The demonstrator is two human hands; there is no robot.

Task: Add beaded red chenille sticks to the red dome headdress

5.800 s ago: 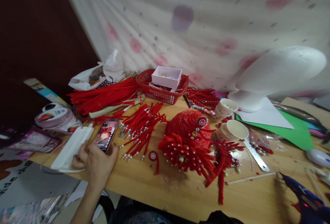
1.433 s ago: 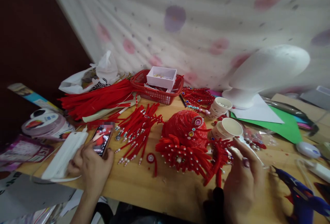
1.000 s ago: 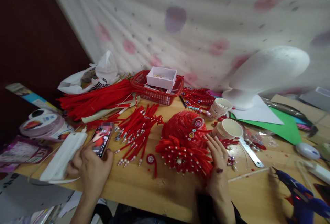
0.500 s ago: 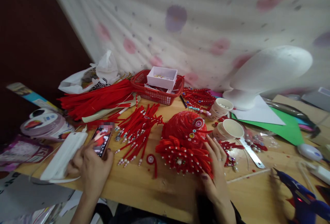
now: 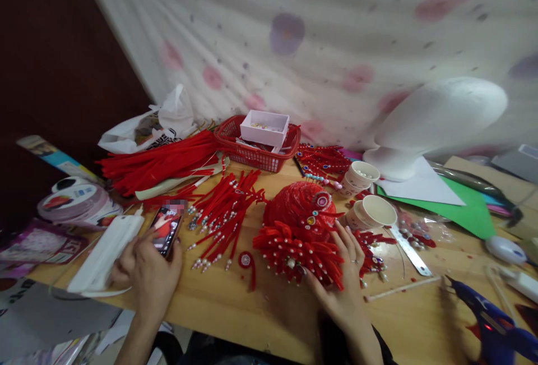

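Note:
A phone [image 5: 166,229] with a lit screen is held in my left hand [image 5: 153,267], thumb and fingers on its sides. My right hand [image 5: 342,275] grips the right side of a red headpiece [image 5: 290,205] that stands on the table. Its fingers lie behind the red flower [image 5: 294,253] at the front, and the thumb presses on the petals near the pearl centre. Pearls tip the petals, and jewelled stones sit above them. Between my hands lie a red curl with a round gem [image 5: 246,260] and several pearl-tipped red strips [image 5: 222,219].
Red fuzzy stems [image 5: 159,160] and a red basket [image 5: 252,157] holding a white box [image 5: 264,128] are at the back. Paper cups [image 5: 376,212], a metal ruler [image 5: 412,252] and a blue glue gun [image 5: 483,314] lie right. A white foam head [image 5: 437,118] stands behind; a white oblong device [image 5: 105,253] sits left.
My right thumb has moved left and up, from the flower's lower right edge to near its pearl centre. My left hand stays on the phone.

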